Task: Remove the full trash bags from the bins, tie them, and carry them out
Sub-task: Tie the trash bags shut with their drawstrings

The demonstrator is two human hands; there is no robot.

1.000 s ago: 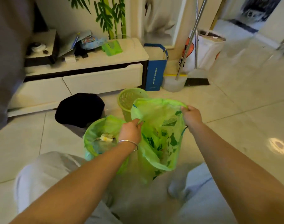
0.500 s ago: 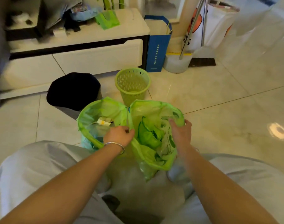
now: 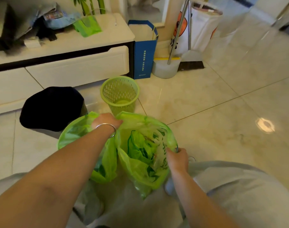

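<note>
Bags (image 3: 140, 162) gripped open, holding green crumpled rubbish.

Left hand (image 3: 106, 120) stretched well forward, forearm long and nearly straight, bangle on the wrist, fingers curled over and gripping thin plastic. Right hand (image 3: 178, 159) drawn in nearer the body, lower and apart from the left, fingers pinched closed on plastic too.
</note>
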